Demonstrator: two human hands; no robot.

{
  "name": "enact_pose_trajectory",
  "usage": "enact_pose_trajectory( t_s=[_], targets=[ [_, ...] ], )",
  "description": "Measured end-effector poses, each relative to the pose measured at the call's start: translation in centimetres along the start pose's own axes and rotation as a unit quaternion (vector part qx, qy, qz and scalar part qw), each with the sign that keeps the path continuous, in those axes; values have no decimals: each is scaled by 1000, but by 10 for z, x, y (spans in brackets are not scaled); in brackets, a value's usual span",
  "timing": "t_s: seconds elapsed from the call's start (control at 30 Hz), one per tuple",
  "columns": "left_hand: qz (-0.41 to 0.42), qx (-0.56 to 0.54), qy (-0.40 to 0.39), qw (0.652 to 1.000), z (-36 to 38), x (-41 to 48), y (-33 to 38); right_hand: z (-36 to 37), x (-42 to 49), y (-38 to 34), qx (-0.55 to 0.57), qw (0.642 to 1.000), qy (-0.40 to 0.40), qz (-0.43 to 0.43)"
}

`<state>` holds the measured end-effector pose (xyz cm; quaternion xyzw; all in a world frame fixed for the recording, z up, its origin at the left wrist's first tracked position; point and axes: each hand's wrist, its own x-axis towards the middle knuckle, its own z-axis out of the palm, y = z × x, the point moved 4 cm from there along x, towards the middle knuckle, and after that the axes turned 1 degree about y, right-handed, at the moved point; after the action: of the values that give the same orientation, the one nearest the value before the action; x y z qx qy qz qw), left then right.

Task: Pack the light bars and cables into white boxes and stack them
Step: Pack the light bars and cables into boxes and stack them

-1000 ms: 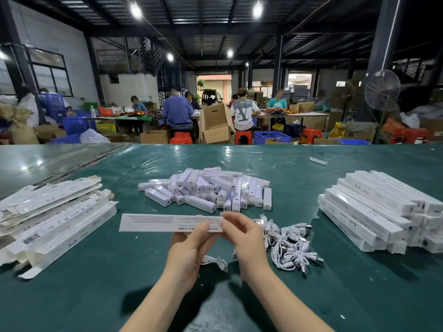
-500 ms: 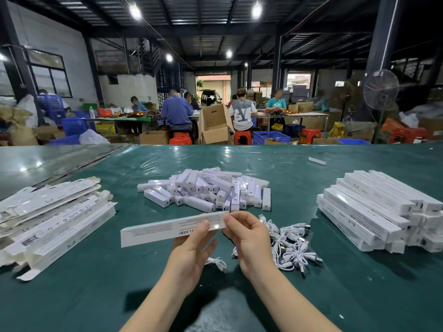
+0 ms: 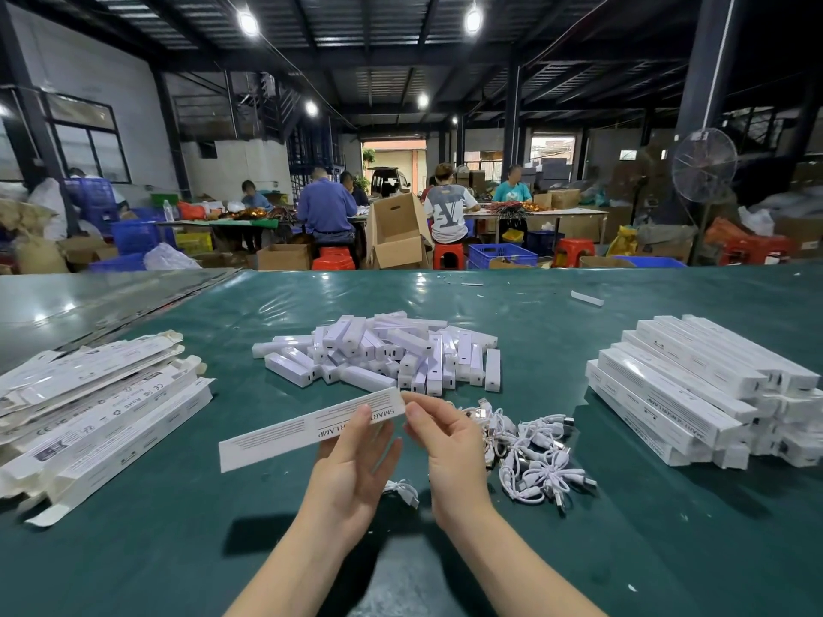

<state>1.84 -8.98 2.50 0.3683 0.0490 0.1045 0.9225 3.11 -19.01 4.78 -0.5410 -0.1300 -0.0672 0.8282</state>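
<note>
A long white box [image 3: 285, 431] is held above the green table, tilted with its left end lower. My left hand [image 3: 352, 465] holds it near its right end, thumb on the printed face. My right hand [image 3: 445, 438] pinches the box's right tip with thumb and forefinger. A heap of short white light bars [image 3: 378, 354] lies just beyond. White coiled cables [image 3: 530, 452] lie in a pile right of my hands. One cable [image 3: 403, 489] lies between my wrists.
Flat unfolded white boxes [image 3: 89, 411] are piled at the left. Packed white boxes [image 3: 694, 389] are stacked at the right. The green table [image 3: 668, 549] stretches far ahead. People work at tables among cardboard boxes and crates in the background.
The box has tilted from level to slanted, its left end dropping and right end rising. Both hands have kept hold at its right end.
</note>
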Motion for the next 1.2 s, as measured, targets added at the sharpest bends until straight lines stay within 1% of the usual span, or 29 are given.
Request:
enact_pose_trajectory(
  t_s=[0.13, 0.23, 0.3, 0.37, 0.43, 0.57, 0.6, 0.63, 0.67, 0.7, 0.73, 0.77, 0.8, 0.83, 0.87, 0.93, 1.03, 1.07, 1.1, 1.17, 1.2],
  targets=[
    [-26, -42, 24, 998, 2, 2, 0, 9, -4, 7, 60, 995, -46, 60],
    [-39, -80, 29, 996, 2, 2, 3, 15, -9, 8, 43, 992, -98, 70],
    [-47, -88, 19, 995, 3, 1, 5, 16, -11, 6, 1, 990, -127, 56],
    [-49, -69, 31, 996, -1, 2, 5, 14, -11, 3, -40, 989, -137, 38],
    [-46, -43, 49, 997, -4, 3, 4, 13, -10, 3, -56, 988, -142, 32],
    [-46, -5, 61, 997, -7, 3, 2, 13, -7, 7, 24, 983, -148, 103],
    [-46, 1, 61, 997, -7, 2, 2, 12, -6, 5, 13, 983, -148, 104],
    [-46, 2, 61, 997, -7, 2, 2, 11, -5, 2, -34, 985, -147, 84],
    [-45, 4, 63, 997, -8, 2, 2, 8, -2, -1, -115, 983, -139, 40],
    [-43, 12, 66, 997, -9, 2, 1, 6, 0, -5, -217, 967, -129, -19],
    [-40, 29, 70, 996, -10, 1, 1, 5, 0, -9, -325, 933, -128, -89],
    [-37, 51, 70, 996, -10, 0, 0, 7, -1, -13, -417, 884, -136, -163],
    [-35, 74, 64, 995, -10, -2, -1, 10, -3, -16, -481, 835, -150, -221],
    [-37, 95, 51, 993, -8, -3, -3, 14, -6, -18, -520, 798, -165, -256],
    [-41, 111, 37, 992, -6, -4, -5, 16, -8, -21, -542, 775, -171, -278],
    [-58, 132, 18, 989, -2, -5, -7, 12, -7, -28, -561, 754, -141, -311],
    [-85, 138, 30, 986, 0, -2, -4, -7, 5, -46, -588, 726, -29, -355],
    [-94, 140, 35, 985, 0, -2, -3, -18, 11, -54, -599, 723, 19, -344],
    [-101, 145, 38, 983, -1, -2, -3, -31, 18, -62, -605, 727, 75, -316],
    [-113, 153, 42, 981, -4, -3, -4, -63, 32, -76, -594, 748, 183, -235],
    [-117, 154, 43, 980, -5, -3, -5, -81, 36, -80, -570, 759, 231, -214]
  ],
)
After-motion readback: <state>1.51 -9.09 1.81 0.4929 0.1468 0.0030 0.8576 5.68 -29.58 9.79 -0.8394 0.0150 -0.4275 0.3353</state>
